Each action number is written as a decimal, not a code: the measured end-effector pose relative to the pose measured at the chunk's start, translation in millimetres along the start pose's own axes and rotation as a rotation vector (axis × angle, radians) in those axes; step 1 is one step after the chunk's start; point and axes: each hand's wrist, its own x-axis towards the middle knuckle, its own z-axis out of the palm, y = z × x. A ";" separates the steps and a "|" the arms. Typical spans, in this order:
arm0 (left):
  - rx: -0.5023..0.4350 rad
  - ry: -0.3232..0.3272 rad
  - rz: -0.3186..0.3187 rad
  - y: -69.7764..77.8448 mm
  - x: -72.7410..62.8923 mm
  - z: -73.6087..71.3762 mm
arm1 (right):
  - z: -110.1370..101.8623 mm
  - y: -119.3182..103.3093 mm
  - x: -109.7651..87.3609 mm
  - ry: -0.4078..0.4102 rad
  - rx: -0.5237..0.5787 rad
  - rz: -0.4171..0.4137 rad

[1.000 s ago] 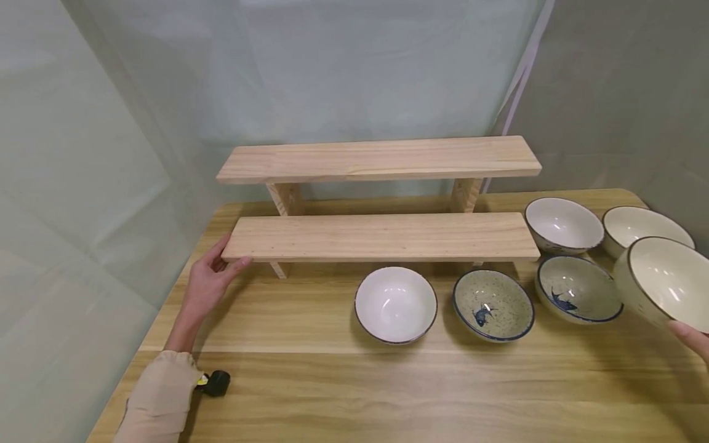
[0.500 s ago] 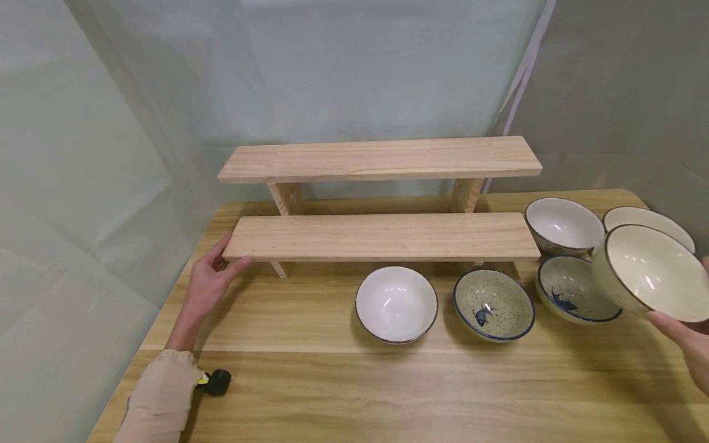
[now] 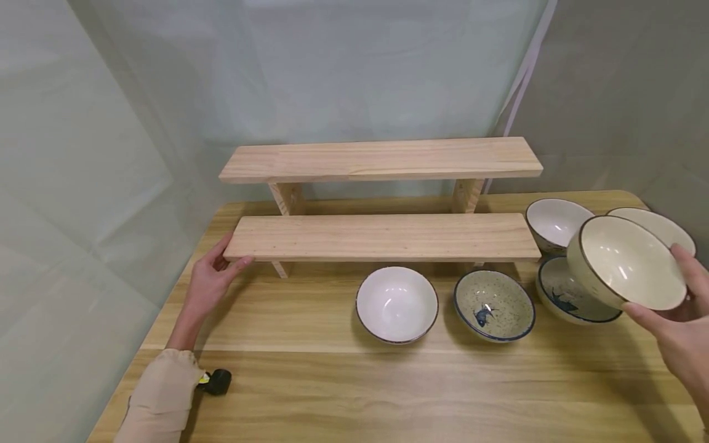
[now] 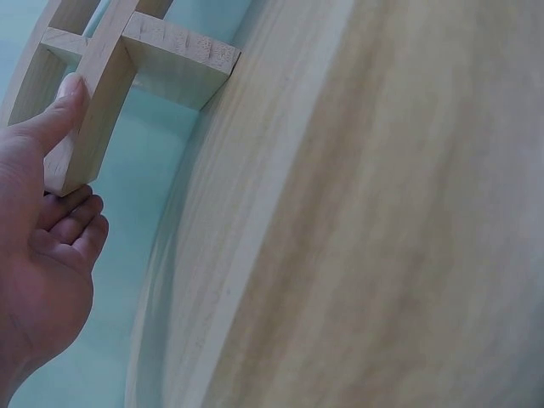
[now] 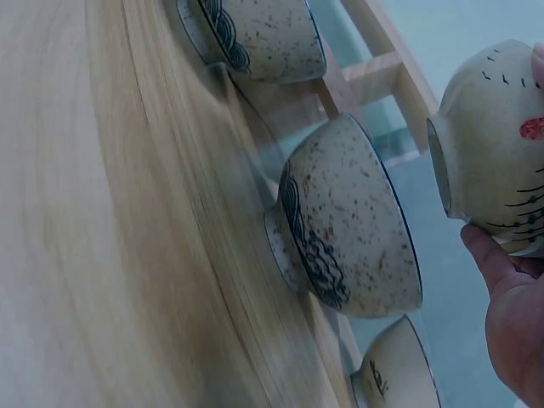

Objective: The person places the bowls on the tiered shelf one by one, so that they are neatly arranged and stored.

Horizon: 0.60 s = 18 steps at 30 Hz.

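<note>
My right hand (image 3: 684, 320) grips a cream bowl (image 3: 631, 261) with a dark rim, tilted and held above the table at the right. The right wrist view shows red and black painting on the outside of the cream bowl (image 5: 497, 144). Behind and below it are a speckled grey bowl (image 3: 576, 307) with a blue fish and two white bowls, partly hidden. At the left, my left hand (image 3: 207, 280) holds the end of the lower board of a two-step wooden shelf (image 3: 382, 237). In the left wrist view, the thumb of that hand (image 4: 47, 255) lies on the board.
A white bowl (image 3: 396, 304) and another speckled bowl (image 3: 494, 306) with a blue fish stand on the wooden table (image 3: 354, 394), in front of the shelf. Pale cloth (image 3: 354, 67) hangs behind and on both sides. A black device is strapped at the left sleeve.
My right hand has come farther into view, carrying the cream bowl left, over the right-hand speckled bowl in the head view. The left hand stays on the shelf.
</note>
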 end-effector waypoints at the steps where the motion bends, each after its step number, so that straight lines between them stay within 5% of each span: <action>1: -0.001 -0.001 -0.001 0.1 -0.1 0.1 | 1.0 0.5 0.6 -0.009 -0.006 0.000; 7: -0.007 0.001 0.003 0.8 -0.4 1.9 | 12.4 -1.2 1.8 -0.050 -0.176 -0.004; 13: -0.008 -0.001 0.009 1.6 -0.6 2.4 | 27.2 -1.6 4.9 -0.027 0.015 0.034; 18: -0.008 -0.003 0.006 1.8 -0.5 1.8 | 37.3 0.0 7.6 -0.076 -0.010 0.031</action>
